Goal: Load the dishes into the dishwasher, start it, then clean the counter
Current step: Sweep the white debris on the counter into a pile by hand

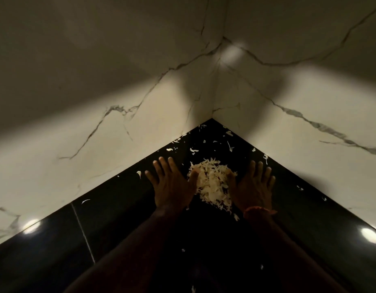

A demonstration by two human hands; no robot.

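Two hands [212,187] — one scrap pile [211,182]

A glossy black counter [111,225] runs into a corner between marble-veined walls. A heap of pale shredded scraps [211,182] lies on it between the left hand [172,185] and the right hand [253,187], both flat on the surface and touching the heap's sides. Loose shreds [193,150] lie scattered beyond the fingertips toward the corner, with a few outside each hand.

Both forearms are bare, with no sleeves showing, and the right wrist wears an orange-red thread band [259,210].
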